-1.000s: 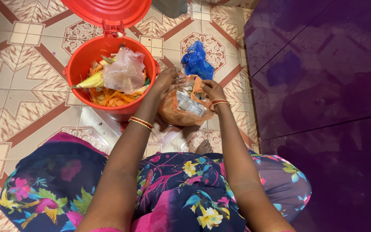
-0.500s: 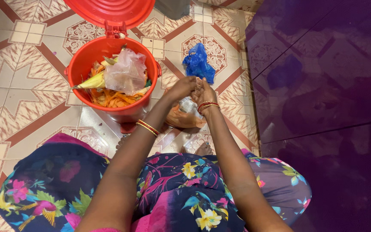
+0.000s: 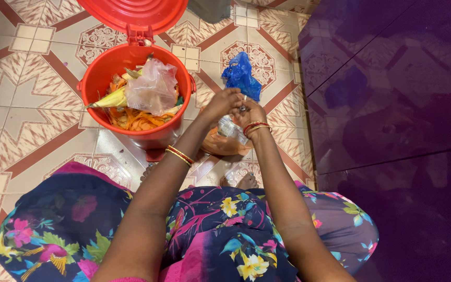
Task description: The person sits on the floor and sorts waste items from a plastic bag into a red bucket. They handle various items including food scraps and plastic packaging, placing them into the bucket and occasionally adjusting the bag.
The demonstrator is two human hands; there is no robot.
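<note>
Head view shows both hands meeting over a clear plastic bag with orange scraps inside, which hangs above the tiled floor. The left hand and the right hand touch each other, with fingers pressed together and pinching the bag's gathered top. At 9 o'clock from the hands stands a red bucket full of peels, and at 12 o'clock lies a blue bag.
</note>
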